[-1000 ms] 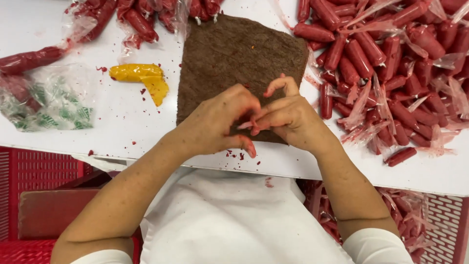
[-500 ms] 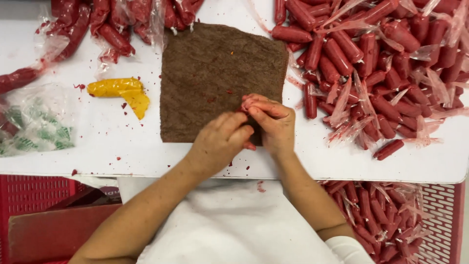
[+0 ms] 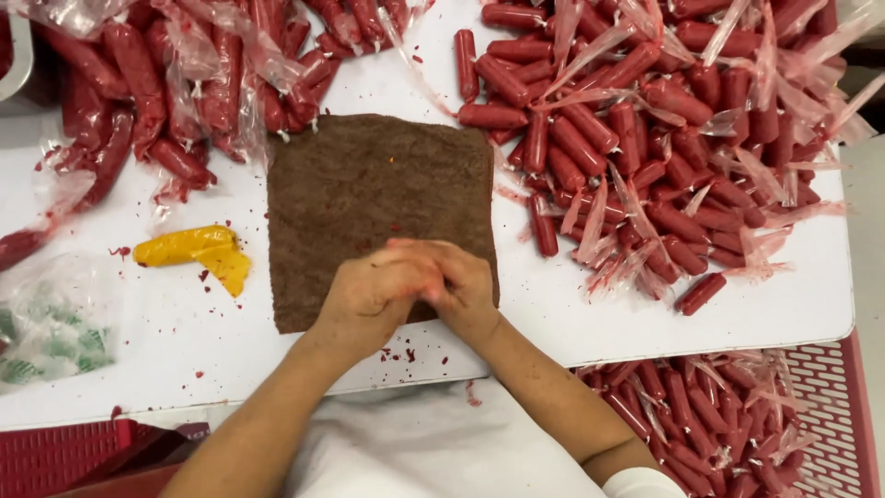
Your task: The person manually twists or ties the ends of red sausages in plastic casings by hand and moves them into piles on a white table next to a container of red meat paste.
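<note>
Head view: the left hand (image 3: 369,295) and right hand (image 3: 461,286) are pressed together on the near edge of the brown cloth (image 3: 378,198) at the counter (image 3: 553,314) centre. Their fingers are curled together; whether they grip anything, I cannot tell. Sausages (image 3: 645,138) lie at two o'clock, a yellow wrapper (image 3: 189,249) at nine.

Hands (image 3: 415,290) on cloth (image 3: 378,198); sausages (image 3: 645,148) right of it

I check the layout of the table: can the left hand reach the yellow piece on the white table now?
Probably yes. The left hand rests on the brown cloth, and only bare white table lies between it and the yellow piece.
</note>
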